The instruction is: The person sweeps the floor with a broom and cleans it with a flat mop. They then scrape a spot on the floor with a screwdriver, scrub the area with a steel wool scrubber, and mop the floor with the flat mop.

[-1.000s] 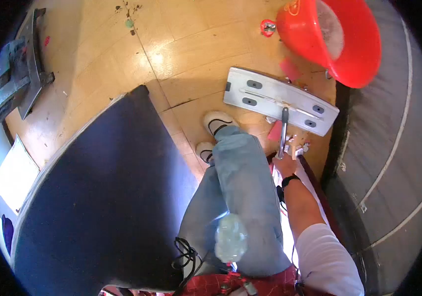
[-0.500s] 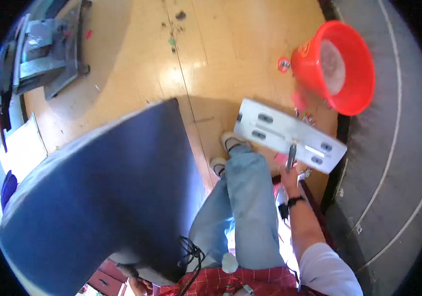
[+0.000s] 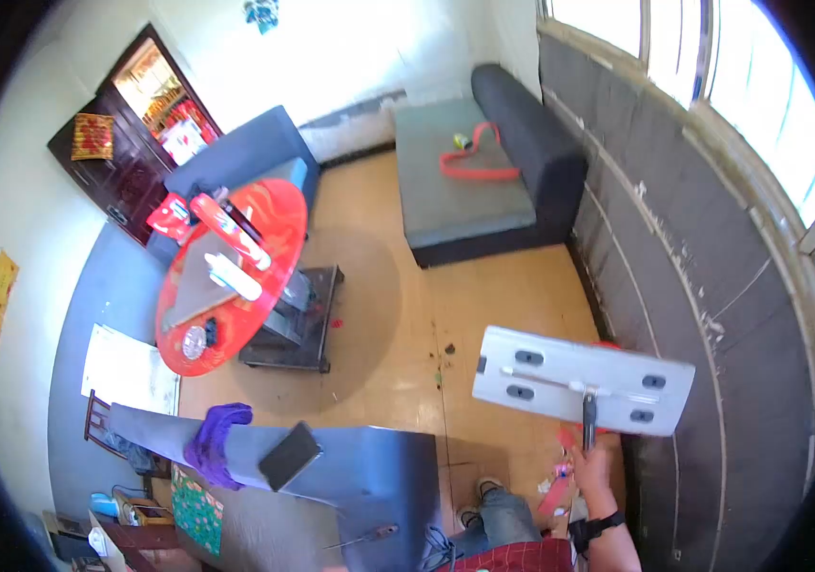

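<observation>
My right hand (image 3: 593,467), wearing a dark wristband, is closed around the short grey handle joint of a flat mop (image 3: 584,381). The mop's pale rectangular head is lifted off the floor, its plate with several dark oval slots facing me. Behind the head, a red bucket (image 3: 608,429) is mostly hidden; only bits of red show at its edges. Below my hand, small scraps of litter (image 3: 560,477) lie on the floor near my shoes. My left hand is out of sight.
At my left, a blue-grey sofa back (image 3: 398,477) carries a phone (image 3: 290,456) and a purple cloth (image 3: 219,446). Ahead stand a red oval table (image 3: 178,343) with bottles and a grey sofa (image 3: 464,210) holding a red band. A grey wall (image 3: 655,276) runs along the right.
My view has risen from the floor to the room. The mop head, still in my right hand, now covers most of the red bucket. My left hand's fingers, partly visible before, have left view.
</observation>
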A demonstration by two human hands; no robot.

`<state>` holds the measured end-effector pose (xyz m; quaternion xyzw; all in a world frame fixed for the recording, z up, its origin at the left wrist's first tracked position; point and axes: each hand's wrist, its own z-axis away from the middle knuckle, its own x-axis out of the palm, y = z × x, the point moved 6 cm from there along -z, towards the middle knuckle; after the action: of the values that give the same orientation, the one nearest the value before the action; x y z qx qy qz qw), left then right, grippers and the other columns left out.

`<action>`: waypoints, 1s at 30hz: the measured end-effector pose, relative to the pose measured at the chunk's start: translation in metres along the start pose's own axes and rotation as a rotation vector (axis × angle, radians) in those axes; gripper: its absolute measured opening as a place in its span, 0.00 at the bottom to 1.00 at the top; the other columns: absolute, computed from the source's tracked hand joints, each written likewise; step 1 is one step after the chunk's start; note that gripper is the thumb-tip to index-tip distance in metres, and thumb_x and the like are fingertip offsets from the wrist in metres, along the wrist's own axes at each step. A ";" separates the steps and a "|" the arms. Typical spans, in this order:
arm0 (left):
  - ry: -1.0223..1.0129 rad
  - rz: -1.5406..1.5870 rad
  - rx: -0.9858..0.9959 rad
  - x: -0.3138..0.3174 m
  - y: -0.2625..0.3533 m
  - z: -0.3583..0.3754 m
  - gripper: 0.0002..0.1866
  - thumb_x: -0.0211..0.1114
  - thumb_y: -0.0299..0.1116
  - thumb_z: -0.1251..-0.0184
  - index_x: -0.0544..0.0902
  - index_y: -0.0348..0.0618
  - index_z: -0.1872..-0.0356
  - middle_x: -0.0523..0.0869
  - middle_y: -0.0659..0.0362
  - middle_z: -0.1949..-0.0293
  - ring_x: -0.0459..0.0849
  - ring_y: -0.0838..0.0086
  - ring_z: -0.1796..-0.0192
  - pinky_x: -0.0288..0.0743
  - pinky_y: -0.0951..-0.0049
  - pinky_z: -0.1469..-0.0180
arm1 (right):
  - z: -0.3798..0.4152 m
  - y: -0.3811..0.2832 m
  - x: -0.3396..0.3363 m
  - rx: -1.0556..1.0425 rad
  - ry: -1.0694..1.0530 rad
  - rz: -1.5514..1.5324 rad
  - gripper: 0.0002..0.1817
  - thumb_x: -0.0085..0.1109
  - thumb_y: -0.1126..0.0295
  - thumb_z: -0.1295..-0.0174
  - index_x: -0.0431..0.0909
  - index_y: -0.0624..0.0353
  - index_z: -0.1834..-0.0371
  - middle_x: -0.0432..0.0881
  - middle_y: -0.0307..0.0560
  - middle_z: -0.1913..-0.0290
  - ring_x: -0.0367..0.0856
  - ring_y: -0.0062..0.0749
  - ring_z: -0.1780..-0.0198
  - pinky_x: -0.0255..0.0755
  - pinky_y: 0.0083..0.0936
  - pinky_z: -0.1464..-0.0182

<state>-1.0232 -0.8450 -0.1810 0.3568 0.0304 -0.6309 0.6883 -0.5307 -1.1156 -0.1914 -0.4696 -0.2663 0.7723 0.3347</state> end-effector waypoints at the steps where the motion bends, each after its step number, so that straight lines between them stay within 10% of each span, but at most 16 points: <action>1: -0.056 0.060 0.019 -0.018 0.049 -0.004 0.04 0.59 0.30 0.41 0.81 0.44 0.68 0.77 0.60 0.83 0.75 0.75 0.80 0.69 0.72 0.79 | 0.007 -0.033 -0.009 0.076 -0.078 -0.082 0.23 0.63 0.63 0.45 0.68 0.72 0.56 0.79 0.63 0.68 0.81 0.52 0.60 0.72 0.41 0.60; 2: -0.119 0.123 0.033 -0.027 0.083 -0.003 0.12 0.59 0.27 0.44 0.81 0.43 0.57 0.78 0.60 0.80 0.75 0.75 0.80 0.68 0.73 0.79 | -0.015 -0.042 -0.013 -0.149 0.036 0.051 0.23 0.63 0.61 0.45 0.69 0.72 0.59 0.79 0.63 0.69 0.81 0.53 0.61 0.72 0.42 0.61; 3: -0.191 0.277 0.200 -0.036 0.134 -0.001 0.19 0.54 0.42 0.31 0.75 0.44 0.80 0.79 0.63 0.84 0.75 0.81 0.81 0.69 0.79 0.78 | -0.034 -0.048 -0.015 -0.370 0.153 0.188 0.22 0.63 0.60 0.45 0.69 0.71 0.63 0.78 0.63 0.70 0.80 0.54 0.62 0.72 0.42 0.63; 4: -0.203 0.277 0.355 -0.038 0.174 -0.007 0.17 0.56 0.38 0.31 0.75 0.42 0.80 0.78 0.63 0.84 0.73 0.83 0.82 0.66 0.81 0.78 | -0.029 -0.077 -0.025 -0.375 0.148 0.184 0.23 0.63 0.59 0.45 0.68 0.71 0.65 0.78 0.64 0.71 0.80 0.56 0.63 0.72 0.42 0.64; 9: -0.657 0.108 0.701 0.039 0.363 -0.048 0.15 0.57 0.39 0.31 0.78 0.37 0.53 0.83 0.61 0.65 0.79 0.79 0.65 0.75 0.78 0.62 | -0.047 -0.219 -0.032 -0.570 0.045 0.093 0.23 0.62 0.57 0.45 0.69 0.70 0.69 0.76 0.62 0.75 0.77 0.53 0.72 0.69 0.39 0.69; 14: -0.630 0.370 1.065 0.132 0.478 -0.124 0.29 0.68 0.38 0.42 0.68 0.38 0.42 0.78 0.56 0.51 0.76 0.68 0.49 0.72 0.68 0.47 | -0.070 -0.320 0.004 -0.622 -0.116 0.023 0.23 0.61 0.55 0.45 0.70 0.70 0.70 0.77 0.63 0.73 0.79 0.51 0.67 0.72 0.37 0.66; 17: -0.372 0.223 0.802 0.110 0.527 -0.145 0.33 0.69 0.34 0.44 0.63 0.38 0.40 0.76 0.55 0.48 0.74 0.69 0.46 0.69 0.67 0.43 | -0.088 -0.374 0.017 -0.591 -0.138 0.084 0.26 0.62 0.54 0.47 0.70 0.72 0.68 0.78 0.65 0.70 0.81 0.53 0.63 0.73 0.38 0.63; 22: -0.464 0.952 0.572 0.089 0.584 -0.203 0.28 0.72 0.26 0.54 0.73 0.40 0.47 0.80 0.61 0.54 0.78 0.75 0.52 0.72 0.70 0.49 | -0.146 -0.427 0.036 -0.638 -0.209 0.107 0.29 0.61 0.51 0.46 0.70 0.72 0.61 0.80 0.64 0.64 0.80 0.56 0.58 0.73 0.38 0.53; 25: -0.422 0.924 0.839 0.064 0.609 -0.226 0.34 0.72 0.27 0.52 0.66 0.41 0.41 0.76 0.58 0.49 0.74 0.72 0.46 0.68 0.70 0.43 | -0.147 -0.465 0.020 -0.968 -0.291 0.065 0.35 0.62 0.57 0.45 0.62 0.72 0.42 0.72 0.69 0.48 0.74 0.51 0.45 0.71 0.36 0.47; 30: -0.284 0.984 0.815 -0.018 0.656 -0.249 0.25 0.72 0.33 0.50 0.73 0.41 0.51 0.81 0.59 0.61 0.80 0.73 0.58 0.75 0.72 0.55 | -0.147 -0.437 -0.080 -1.019 -0.201 -0.166 0.35 0.61 0.72 0.45 0.59 0.58 0.33 0.68 0.50 0.40 0.67 0.38 0.37 0.63 0.35 0.38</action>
<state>-0.3410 -0.7314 -0.0606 0.4743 -0.4693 -0.2443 0.7037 -0.2547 -0.8857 0.1088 -0.4739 -0.6751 0.5570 0.0969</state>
